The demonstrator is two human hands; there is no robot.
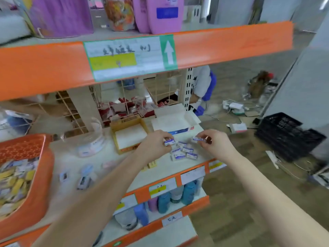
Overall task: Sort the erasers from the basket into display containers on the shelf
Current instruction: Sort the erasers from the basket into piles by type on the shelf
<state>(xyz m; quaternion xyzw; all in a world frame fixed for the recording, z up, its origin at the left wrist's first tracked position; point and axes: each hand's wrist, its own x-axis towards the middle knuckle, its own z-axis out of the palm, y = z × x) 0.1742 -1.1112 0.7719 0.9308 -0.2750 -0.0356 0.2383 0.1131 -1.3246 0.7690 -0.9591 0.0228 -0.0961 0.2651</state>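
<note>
- While the orange basket [41,175] sits nearest at eight o'clock, heaped with mixed erasers [14,182], both arms reach over the shelf [74,163].
- Left hand [154,147], fingers curled, pinches a white-and-blue eraser [169,141].
- Right hand [216,142], at three o'clock of it, pinches a barcoded eraser [198,139].
- Just below both, at six o'clock, lies a loose cluster of matching erasers [185,152].
- Farther, at twelve o'clock, stand a yellow cardboard tray [127,122] and an open white box [176,120].
</note>
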